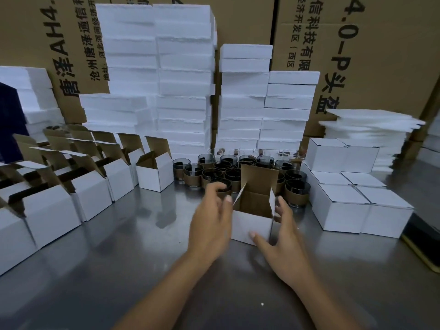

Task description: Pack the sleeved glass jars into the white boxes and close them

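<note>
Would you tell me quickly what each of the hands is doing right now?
Left hand: blurred, curled toward a sleeved jar; grip cannot be told.
Right hand: open, beside the open box.

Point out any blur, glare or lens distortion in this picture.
Head view: the left hand is smeared by motion, the right hand sharper; the metal table carries soft reflections of the open boxes; the white foam stacks are washed out, with little surface detail; the wide lens bends the cardboard cartons towards the frame's sides.
</note>
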Demonstrator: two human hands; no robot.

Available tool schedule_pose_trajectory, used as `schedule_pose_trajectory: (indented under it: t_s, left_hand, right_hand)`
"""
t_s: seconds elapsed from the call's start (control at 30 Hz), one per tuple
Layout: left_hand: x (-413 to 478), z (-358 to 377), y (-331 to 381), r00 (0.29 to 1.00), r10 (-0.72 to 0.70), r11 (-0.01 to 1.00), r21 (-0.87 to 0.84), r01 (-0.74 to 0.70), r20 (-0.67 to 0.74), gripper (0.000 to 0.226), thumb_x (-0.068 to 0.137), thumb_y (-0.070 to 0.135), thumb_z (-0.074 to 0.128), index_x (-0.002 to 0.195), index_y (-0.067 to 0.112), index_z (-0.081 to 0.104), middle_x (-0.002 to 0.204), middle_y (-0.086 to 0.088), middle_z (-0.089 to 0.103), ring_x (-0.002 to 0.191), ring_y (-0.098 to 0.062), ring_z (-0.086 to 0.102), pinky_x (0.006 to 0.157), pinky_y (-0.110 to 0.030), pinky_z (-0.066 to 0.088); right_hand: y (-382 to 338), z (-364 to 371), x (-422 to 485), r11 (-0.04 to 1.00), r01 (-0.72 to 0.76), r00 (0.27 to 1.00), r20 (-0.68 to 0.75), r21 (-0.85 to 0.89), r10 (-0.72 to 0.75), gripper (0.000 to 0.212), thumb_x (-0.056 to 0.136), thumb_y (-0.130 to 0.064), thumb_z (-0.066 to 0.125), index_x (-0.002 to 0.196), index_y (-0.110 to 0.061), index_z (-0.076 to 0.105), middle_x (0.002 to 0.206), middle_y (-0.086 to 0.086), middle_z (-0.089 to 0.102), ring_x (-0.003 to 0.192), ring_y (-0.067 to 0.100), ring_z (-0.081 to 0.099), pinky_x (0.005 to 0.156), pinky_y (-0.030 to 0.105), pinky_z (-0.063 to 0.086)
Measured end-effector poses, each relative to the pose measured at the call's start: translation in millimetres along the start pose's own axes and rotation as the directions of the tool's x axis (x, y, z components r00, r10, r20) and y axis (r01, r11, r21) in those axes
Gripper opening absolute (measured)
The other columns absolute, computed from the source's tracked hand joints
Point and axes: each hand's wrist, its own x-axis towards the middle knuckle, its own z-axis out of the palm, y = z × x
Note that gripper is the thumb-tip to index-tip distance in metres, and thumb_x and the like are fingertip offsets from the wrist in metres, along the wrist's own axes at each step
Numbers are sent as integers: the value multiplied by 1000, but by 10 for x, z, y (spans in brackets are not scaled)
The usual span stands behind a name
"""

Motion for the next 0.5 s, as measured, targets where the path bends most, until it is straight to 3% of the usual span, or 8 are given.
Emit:
schedule_pose_trajectory:
  t_s: [0.1,0.2,0.33,0.5]
  left_hand:
    - [298,-11,-292,985,-170,985,27,171,-34,18,96,22,46,114,28,44,85,2,54,70,-4,51,61,-23,41]
    - [501,-6,-564,957,-275,943,222,249,94,35,95,25,51,127,33,41,109,-3,42,73,-3,46,75,-26,42]
    - [649,12,-705,949,-242,916,370,155,201,43,94,31,52,134,38,39,120,-5,35,81,-14,50,78,-25,39]
    - [665,-8,-733,961,-184,958,258,128,206,19,91,27,59,109,29,54,115,-5,43,89,-12,43,82,-22,33]
  right_hand:
    - [-7,1,7,999,6,999,34,-35,-4,102,78,-32,74,149,-28,1,153,-6,24,138,12,25,112,32,27]
    - [-3,15,10,994,19,998,56,-104,-13,104,79,-37,71,148,-31,-6,156,-9,15,141,12,20,114,32,23]
    - [11,35,10,989,40,998,60,-145,-32,103,80,-41,69,148,-31,-9,156,-9,11,141,12,18,115,32,21]
    - [33,28,17,985,51,998,54,-166,-42,102,80,-42,68,148,-30,-7,156,-7,13,141,12,17,115,32,21]
